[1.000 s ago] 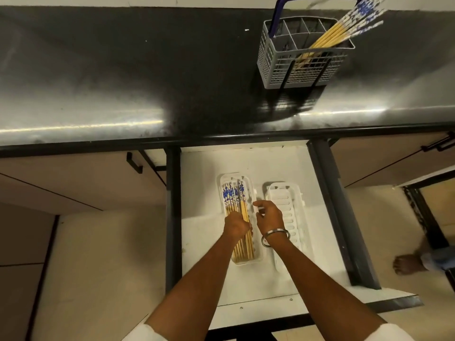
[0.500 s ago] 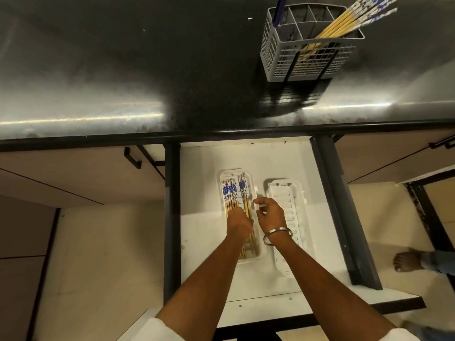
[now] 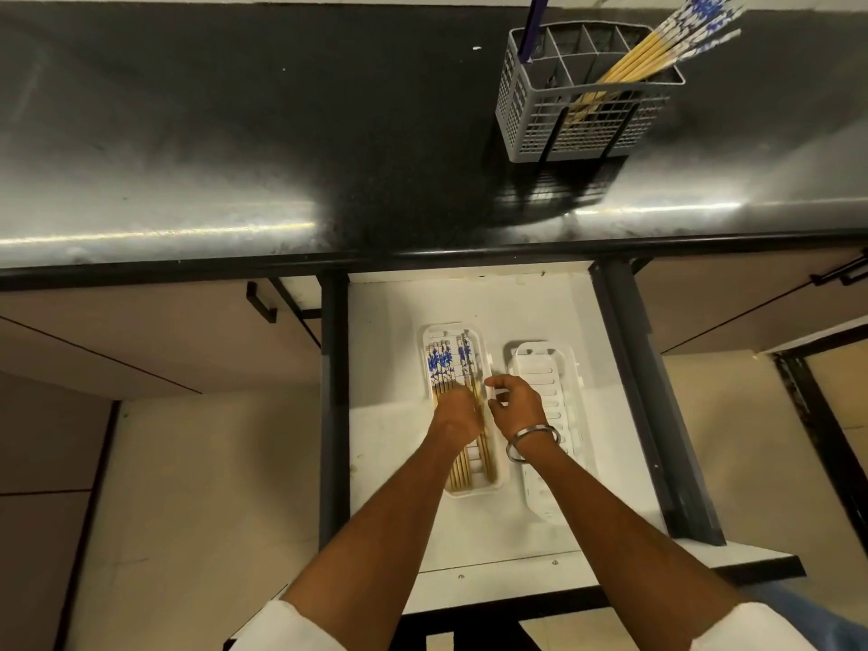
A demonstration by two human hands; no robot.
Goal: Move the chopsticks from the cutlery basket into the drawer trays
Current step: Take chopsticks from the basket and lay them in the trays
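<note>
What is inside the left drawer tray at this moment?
The left drawer tray holds a row of chopsticks, blue-patterned ends pointing away from the person. The left hand rests on their middle and hides it, so whether it grips any cannot be told.

You are looking down through a wide-angle lens that is bowing the counter (image 3: 235, 133) edge and splaying the cabinet fronts outward toward the frame's sides. Light is falling from above and behind you, glaring in long white streaks along the counter's front lip at centre left and centre right, while its middle is staying dark and grainy. The white drawer (image 3: 469, 303) floor is glowing brightest, slightly washed out near its far edge. The cutlery basket (image 3: 582, 119) at upper right is casting a dark shadow toward you. The left hand (image 3: 458, 418) is showing motion blur at the fingers; the right hand (image 3: 514, 404) is reading sharper. The lower corners are dimming.
</note>
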